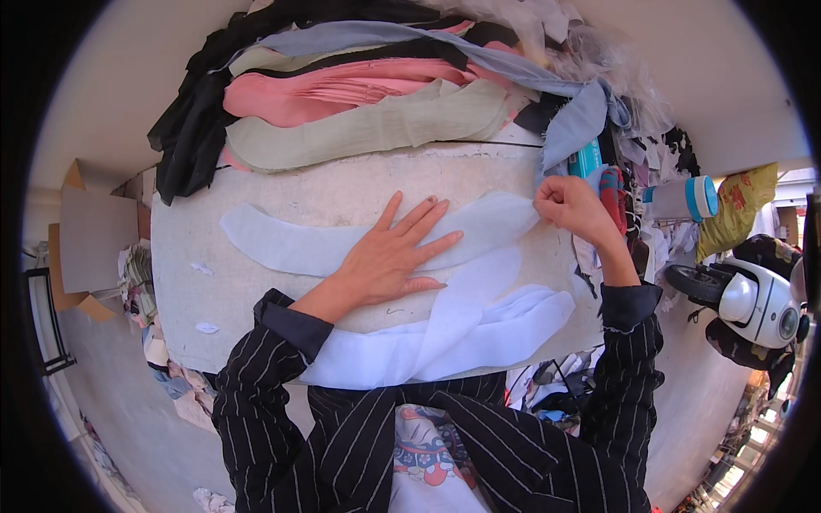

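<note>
A long, curved pale blue fabric piece lies across the middle of the table. My left hand rests flat on it, fingers spread. At the piece's right end, my right hand pinches the tip of the cloth between thumb and fingers. Nearer to me is a loose pile of white cut fabric strips, lying along the front edge. One white strip slants up from that pile and passes under the blue piece near my left hand.
Stacked pink fabric pieces, a grey-green curved piece and black cloth fill the table's far side. A blue strip drapes at the right. Beyond the right edge stand a blue-lidded container and a white scooter.
</note>
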### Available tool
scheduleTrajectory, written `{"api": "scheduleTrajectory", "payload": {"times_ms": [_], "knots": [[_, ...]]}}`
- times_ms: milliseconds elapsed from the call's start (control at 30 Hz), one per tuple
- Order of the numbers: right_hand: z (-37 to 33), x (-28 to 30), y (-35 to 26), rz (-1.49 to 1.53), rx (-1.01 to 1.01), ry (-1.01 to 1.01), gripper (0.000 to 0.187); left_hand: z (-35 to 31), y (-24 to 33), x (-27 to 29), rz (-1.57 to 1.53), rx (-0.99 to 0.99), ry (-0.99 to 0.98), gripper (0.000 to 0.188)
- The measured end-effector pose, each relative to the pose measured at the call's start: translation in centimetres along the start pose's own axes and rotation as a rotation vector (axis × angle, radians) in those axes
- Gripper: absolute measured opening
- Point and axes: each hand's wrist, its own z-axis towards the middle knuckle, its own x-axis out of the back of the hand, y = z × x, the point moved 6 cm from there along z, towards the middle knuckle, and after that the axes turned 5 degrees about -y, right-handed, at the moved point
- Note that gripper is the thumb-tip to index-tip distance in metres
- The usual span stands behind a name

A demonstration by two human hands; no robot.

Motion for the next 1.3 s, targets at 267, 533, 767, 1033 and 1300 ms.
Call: {"api": "scheduleTrajectory", "payload": {"times_ms": [267,533,767,1033,1300], "knots": [[-0.6,-1.0,0.1,-0.350,0.075,0.217,0.014,0.1,0.1,0.0,0.009,0.000,-0.005,0.078],[-1.0,-1.9,-3.0,-0.294,0.283,0.290,0.016,0.1,0.0,-0.3,0.018,0.000,0.006,0.077],[0.0,-2.5,-2.3,-0.325,0.242,0.240,0.016,0.1,0.0,-0.2,0.010,-0.002,0.005,0.077],[-0.5,-1.2,-3.3,-0.230,0.115,0.103,0.016,0.0,-0.1,-0.3,-0.018,-0.006,0.024,0.075],[0.6,-1.6,-4.4,-0.488,0.214,0.188,0.016,0.1,0.0,-0.2,-0.030,-0.020,0.036,0.077]]}}
